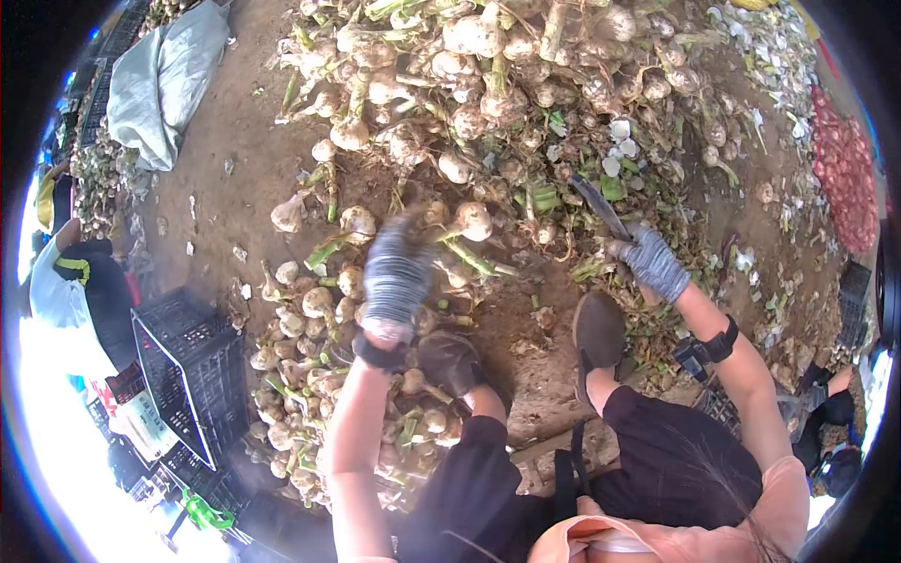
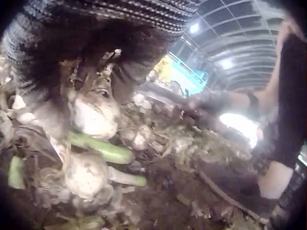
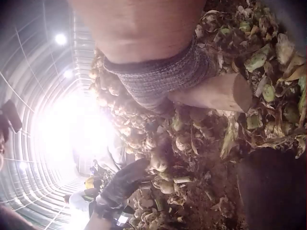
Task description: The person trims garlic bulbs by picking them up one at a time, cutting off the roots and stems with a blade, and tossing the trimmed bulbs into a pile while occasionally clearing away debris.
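Both hands wear grey knit gloves. In the head view my left hand [image 1: 399, 272], blurred, reaches over garlic near my left shoe. The left wrist view shows its fingers [image 2: 41, 110] bent around a pale garlic bulb [image 2: 96, 117] with roots between them. Just below lies another garlic bulb [image 2: 86, 175] with a cut stem. My right hand [image 1: 654, 263] grips a knife [image 1: 601, 206], its dark blade pointing up and left in the head view. The wooden handle [image 3: 218, 93] sticks out from the right fist in the right wrist view.
A large heap of untrimmed garlic [image 1: 497, 84] lies ahead. Trimmed bulbs [image 1: 291, 375] are piled left of my left shoe [image 1: 450, 361]. Black crates [image 1: 192, 366] stand at left, a pale sack [image 1: 169, 84] farther up. Leaf scraps surround my right shoe [image 1: 599, 333]; red net sacks [image 1: 843, 169] lie far right.
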`<state>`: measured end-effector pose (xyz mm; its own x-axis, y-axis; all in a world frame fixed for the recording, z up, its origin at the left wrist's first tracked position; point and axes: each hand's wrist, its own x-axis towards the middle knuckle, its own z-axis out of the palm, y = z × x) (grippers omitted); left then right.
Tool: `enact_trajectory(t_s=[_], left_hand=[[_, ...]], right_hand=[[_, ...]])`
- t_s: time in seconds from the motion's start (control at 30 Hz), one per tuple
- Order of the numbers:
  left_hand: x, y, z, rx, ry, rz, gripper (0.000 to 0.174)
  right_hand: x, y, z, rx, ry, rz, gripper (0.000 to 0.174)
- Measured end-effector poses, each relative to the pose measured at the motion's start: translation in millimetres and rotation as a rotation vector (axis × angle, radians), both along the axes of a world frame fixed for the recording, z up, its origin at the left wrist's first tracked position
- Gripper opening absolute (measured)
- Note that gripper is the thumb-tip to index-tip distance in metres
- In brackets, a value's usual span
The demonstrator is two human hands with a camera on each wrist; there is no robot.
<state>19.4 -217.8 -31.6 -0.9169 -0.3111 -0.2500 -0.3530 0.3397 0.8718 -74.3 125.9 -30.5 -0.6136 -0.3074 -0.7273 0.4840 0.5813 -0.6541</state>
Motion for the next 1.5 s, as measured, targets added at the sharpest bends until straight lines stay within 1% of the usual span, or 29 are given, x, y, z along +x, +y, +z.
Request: enact_trajectory(t_s=[0.03, 0.07, 0.13, 0.23, 0.33, 0.37, 0.47, 0.5, 0.6, 0.7, 0.73, 0.77, 0.8, 0.83, 0.87, 0.9, 0.93, 1.0, 1.03, 1.13, 1.17, 1.2, 1.23, 1.27, 1.3, 1.33, 1.4, 1.43, 1.5], left_hand=[[-6.7, -17.1, -2.0, -0.172, -0.035, 0.085, 0.039], [-4.4, -28.6, 2.0, -0.221, 0.017, 0.134, 0.043], [-8.1, -55.4, 8.1, -0.761, -0.345, 0.005, 0.051], [6.3, -89.0, -42.0, -1.007, -0.568, -0.236, 0.06], [-3.4, -97.2, -68.3, -1.173, -0.729, -0.226, 0.065], [-3.5, -110.3, -81.9, -1.188, -0.712, -0.264, 0.065], [-19.3, -99.2, -32.3, -1.059, -0.693, -0.238, 0.067], [-12.0, -111.8, -47.0, -1.047, -0.572, -0.236, 0.07], [4.0, -140.0, -95.2, -0.154, -0.242, -0.005, 0.084], [-9.4, -51.6, 15.2, 0.767, -0.156, 0.445, 0.088], [-1.8, -43.1, 22.7, 1.078, -0.123, 0.459, 0.087], [5.8, -34.6, 30.3, 1.379, -0.126, 0.485, 0.086], [10.6, -24.1, 37.8, 1.469, -0.127, 0.454, 0.082], [14.4, -11.4, 44.8, 1.443, -0.112, 0.407, 0.077], [15.0, 0.3, 48.3, 1.272, -0.079, 0.339, 0.073], [17.0, 13.6, 52.6, 1.066, -0.052, 0.261, 0.068], [17.6, 26.1, 58.2, 0.718, -0.068, 0.139, 0.065], [17.6, 54.3, 63.8, 0.671, -0.008, 0.114, 0.061], [18.6, 57.5, 55.0, 0.635, -0.029, 0.008, 0.074], [27.0, 86.5, 36.4, 0.74, 0.085, 0.046, 0.089], [29.9, 88.4, 27.8, 0.676, 0.034, 0.009, 0.1], [32.0, 97.4, 25.8, 0.677, 0.11, 0.021, 0.075], [31.9, 93.5, 18.5, 0.186, 0.007, -0.354, 0.067], [42.8, 86.6, -7.6, -0.106, -0.049, -0.506, 0.061], [53.7, 79.7, -33.8, -0.4, -0.083, -0.657, 0.055], [85.3, 72.2, -88.0, -0.479, -0.073, -0.603, 0.049], [87.9, 78.5, -82.4, -0.415, -0.036, -0.54, 0.042], [61.4, 96.0, -15.8, -0.274, -0.01, -0.531, 0.041], [49.8, 110.8, 8.7, -0.166, 0.036, -0.502, 0.036]], right_hand=[[-2.1, -3.9, 8.4, 0.01, -0.011, 0.013, 0.029], [-4.0, -5.9, 12.3, 0.021, -0.021, 0.027, 0.03], [0.1, -1.6, -2.4, -0.036, 0.021, 0.028, 0.031], [1.7, -7.7, 0.2, -0.009, 0.041, 0.105, 0.034], [9.4, -11.0, -2.0, -0.043, 0.006, 0.14, 0.039], [10.6, -9.4, -7.7, 0.033, -0.01, 0.196, 0.043], [17.4, -29.8, 22.6, 0.039, 0.143, 0.297, 0.047], [19.0, -30.3, 18.4, 0.063, 0.23, 0.362, 0.048], [24.1, -26.2, 6.9, 0.074, 0.258, 0.329, 0.052], [22.4, -25.1, 7.3, 0.087, 0.091, 0.235, 0.044], [20.1, -25.5, 11.3, 0.1, 0.017, 0.216, 0.042], [19.8, -27.9, 15.4, 0.24, 0.048, 0.279, 0.035], [21.2, -29.2, 19.6, 0.198, 0.166, 0.327, 0.034], [23.9, -29.9, 23.8, 0.156, 0.283, 0.374, 0.034], [26.0, -29.6, 26.0, 0.115, 0.4, 0.421, 0.034], [30.7, -25.5, 14.3, 0.007, 0.571, 0.443, 0.032], [31.4, -30.3, 24.5, -0.011, 0.59, 0.423, 0.032], [32.6, -41.5, 46.8, -0.042, 0.624, 0.382, 0.032], [32.7, -40.5, 42.5, -0.024, 0.642, 0.402, 0.032], [32.2, -45.0, 50.1, 0.022, 0.805, 0.467, 0.034], [32.0, -45.7, 48.1, 0.015, 0.937, 0.53, 0.04], [32.3, -46.4, 49.2, 0.04, 0.965, 0.61, 0.042], [31.9, -47.6, 51.5, 0.064, 0.992, 0.69, 0.043], [31.4, -50.1, 54.9, 0.088, 1.017, 0.771, 0.045], [32.1, -56.4, 62.9, 0.062, 1.114, 0.735, 0.041], [32.6, -56.8, 66.3, 0.082, 1.11, 0.77, 0.038], [32.6, -55.5, 69.7, 0.119, 1.101, 0.845, 0.031], [32.5, -52.8, 66.2, 0.107, 1.047, 0.86, 0.025], [30.0, -43.4, 55.4, 0.1, 1.153, 0.889, 0.023]])
